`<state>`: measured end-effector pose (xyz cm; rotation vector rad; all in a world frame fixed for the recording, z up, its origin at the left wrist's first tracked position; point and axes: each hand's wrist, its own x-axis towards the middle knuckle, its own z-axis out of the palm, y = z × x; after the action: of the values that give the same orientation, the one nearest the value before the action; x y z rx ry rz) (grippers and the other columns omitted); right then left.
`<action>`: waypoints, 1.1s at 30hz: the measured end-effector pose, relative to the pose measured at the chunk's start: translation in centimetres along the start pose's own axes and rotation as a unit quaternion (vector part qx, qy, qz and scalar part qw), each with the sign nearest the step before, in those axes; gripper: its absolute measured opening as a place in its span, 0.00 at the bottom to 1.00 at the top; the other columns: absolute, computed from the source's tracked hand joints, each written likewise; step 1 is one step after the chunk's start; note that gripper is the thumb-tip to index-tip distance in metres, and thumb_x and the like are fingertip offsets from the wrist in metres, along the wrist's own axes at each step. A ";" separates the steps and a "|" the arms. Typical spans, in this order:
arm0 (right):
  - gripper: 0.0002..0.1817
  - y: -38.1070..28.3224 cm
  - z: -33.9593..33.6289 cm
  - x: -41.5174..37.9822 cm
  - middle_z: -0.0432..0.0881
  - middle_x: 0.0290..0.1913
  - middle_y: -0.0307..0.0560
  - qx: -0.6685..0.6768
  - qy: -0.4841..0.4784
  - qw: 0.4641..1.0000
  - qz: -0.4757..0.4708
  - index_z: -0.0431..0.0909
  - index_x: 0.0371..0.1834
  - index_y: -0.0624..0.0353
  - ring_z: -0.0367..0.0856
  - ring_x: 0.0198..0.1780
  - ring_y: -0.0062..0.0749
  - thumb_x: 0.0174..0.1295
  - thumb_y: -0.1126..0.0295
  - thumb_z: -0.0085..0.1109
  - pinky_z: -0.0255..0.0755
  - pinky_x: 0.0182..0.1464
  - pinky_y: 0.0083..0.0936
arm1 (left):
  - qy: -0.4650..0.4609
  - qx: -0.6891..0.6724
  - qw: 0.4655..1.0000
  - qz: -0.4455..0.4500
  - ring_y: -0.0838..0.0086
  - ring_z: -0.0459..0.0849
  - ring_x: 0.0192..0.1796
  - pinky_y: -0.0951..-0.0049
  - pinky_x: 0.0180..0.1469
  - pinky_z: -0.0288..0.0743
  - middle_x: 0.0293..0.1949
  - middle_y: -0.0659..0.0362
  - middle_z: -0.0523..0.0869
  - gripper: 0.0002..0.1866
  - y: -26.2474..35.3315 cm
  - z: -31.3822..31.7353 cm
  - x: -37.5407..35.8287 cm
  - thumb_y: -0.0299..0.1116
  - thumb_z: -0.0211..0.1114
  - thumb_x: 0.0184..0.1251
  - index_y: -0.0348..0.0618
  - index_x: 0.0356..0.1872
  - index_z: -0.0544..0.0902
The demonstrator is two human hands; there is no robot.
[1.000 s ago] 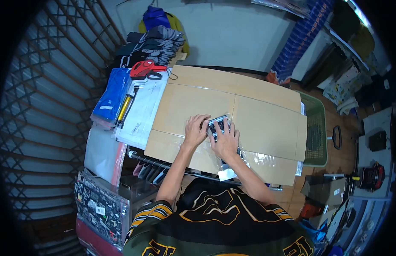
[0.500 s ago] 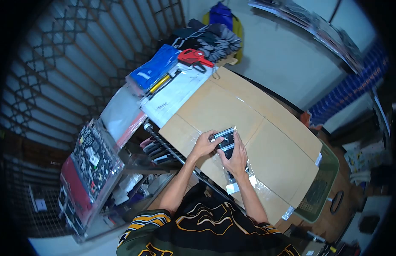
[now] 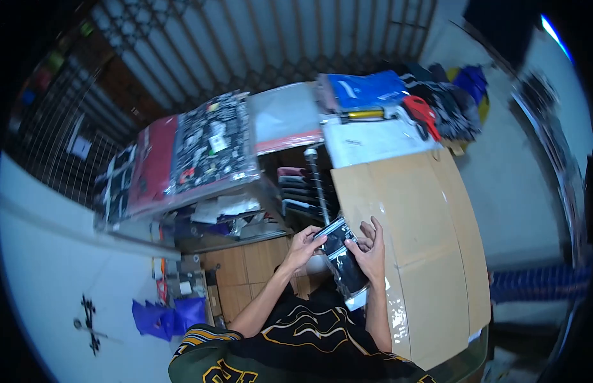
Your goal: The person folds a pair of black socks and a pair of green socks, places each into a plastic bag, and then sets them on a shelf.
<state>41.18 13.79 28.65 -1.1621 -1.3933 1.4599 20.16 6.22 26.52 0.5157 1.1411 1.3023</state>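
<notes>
Between my two hands is a black folded item in clear plastic (image 3: 349, 269), with white stripes near its upper end. My left hand (image 3: 304, 247) pinches its upper left edge, thumb on top. My right hand (image 3: 371, 254) holds the right side with its thumb pressed on the stripes, its other fingers raised and curled. The packet's lower end hangs down in front of my shirt, past the left edge of the cardboard sheet (image 3: 430, 217).
Packed clothes (image 3: 213, 143) lie on a rack at the left. Beyond the cardboard are a blue packet (image 3: 367, 89), a red-handled tool (image 3: 421, 113) and a yellow tool (image 3: 365, 115). A metal pole (image 3: 317, 182) stands beside the cardboard. Purple bags (image 3: 172, 317) are lower left.
The view has turned left, so the cardboard now appears further right. The packet has moved from over the cardboard to its left edge, still in both hands. My right fingers have lifted.
</notes>
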 end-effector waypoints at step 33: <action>0.29 -14.4 55.5 -10.5 0.92 0.38 0.63 -0.280 -0.569 0.720 -0.281 0.92 0.47 0.66 0.93 0.40 0.53 0.51 0.54 0.89 0.83 0.49 0.41 | 0.347 0.216 0.882 0.236 0.83 0.87 0.45 0.74 0.44 0.83 0.41 0.61 0.92 0.28 19.1 -39.5 -34.5 0.31 0.84 0.68 0.42 0.64 0.80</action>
<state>-10.08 -10.11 42.57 0.1294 -2.8527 1.2853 -18.66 -31.89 38.95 0.7078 2.0251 1.7290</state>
